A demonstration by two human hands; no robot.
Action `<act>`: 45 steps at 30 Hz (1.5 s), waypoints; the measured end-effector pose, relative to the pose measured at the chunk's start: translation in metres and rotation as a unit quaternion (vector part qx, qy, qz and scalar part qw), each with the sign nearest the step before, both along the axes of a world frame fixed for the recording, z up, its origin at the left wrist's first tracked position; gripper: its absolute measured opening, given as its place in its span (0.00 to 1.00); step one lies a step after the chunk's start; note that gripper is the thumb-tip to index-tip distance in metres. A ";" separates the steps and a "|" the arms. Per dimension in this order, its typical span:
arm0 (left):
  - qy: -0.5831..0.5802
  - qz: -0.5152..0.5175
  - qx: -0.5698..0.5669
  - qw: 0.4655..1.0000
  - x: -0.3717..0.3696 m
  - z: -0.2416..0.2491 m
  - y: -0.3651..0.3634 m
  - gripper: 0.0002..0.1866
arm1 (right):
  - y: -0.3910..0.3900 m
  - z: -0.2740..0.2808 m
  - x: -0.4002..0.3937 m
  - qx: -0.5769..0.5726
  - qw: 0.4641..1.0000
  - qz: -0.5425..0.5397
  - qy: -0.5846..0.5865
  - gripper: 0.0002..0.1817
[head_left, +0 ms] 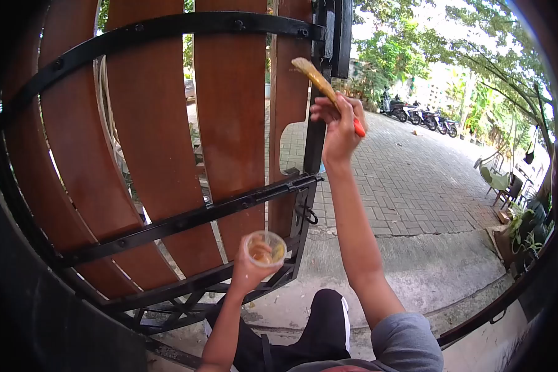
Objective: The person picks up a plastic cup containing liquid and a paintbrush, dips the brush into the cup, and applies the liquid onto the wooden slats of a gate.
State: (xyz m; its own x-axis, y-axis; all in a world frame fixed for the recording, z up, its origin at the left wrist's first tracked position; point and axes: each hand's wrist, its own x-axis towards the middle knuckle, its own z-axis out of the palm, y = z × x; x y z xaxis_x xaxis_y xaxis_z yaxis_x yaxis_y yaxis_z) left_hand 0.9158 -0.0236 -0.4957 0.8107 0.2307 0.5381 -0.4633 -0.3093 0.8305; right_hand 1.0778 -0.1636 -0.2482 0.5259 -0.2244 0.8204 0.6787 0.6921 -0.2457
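My right hand [338, 124] is raised and grips a paintbrush [319, 80] with a red handle end; its bristles touch the edge of a brown wooden slat [288, 74] near the black frame post [316, 142] of the gate. My left hand [249, 270] holds a small clear plastic cup [265, 248] with brownish liquid, low in front of the gate's bottom rail. The gate has several reddish-brown slats [229, 111] bolted to black metal crossbars [186, 220].
Beyond the gate lies a brick-paved lane [409, 180] with parked motorbikes [418, 115] and trees. Chairs and potted plants [514, 204] stand at the right. My black-trousered knee [325, 322] rests on the concrete below.
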 end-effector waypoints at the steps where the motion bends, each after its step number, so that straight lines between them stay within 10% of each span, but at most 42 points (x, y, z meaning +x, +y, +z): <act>1: 0.002 -0.001 0.001 1.000 -0.005 -0.019 0.003 0.39 | 0.007 0.008 0.008 0.014 1.000 -0.011 -0.004 0.08; 7: 0.082 0.051 -0.002 0.995 -0.040 -0.164 0.029 0.40 | 0.025 0.033 0.027 0.063 0.996 -0.054 -0.013 0.08; 17: 0.113 0.122 -0.052 0.985 -0.090 -0.264 0.041 0.40 | 0.065 0.054 0.045 0.103 0.992 -0.067 -0.012 0.06; 45: 0.148 0.091 -0.061 0.983 -0.084 -0.270 0.052 0.41 | 0.035 0.000 0.061 0.028 0.991 -0.124 0.049 0.06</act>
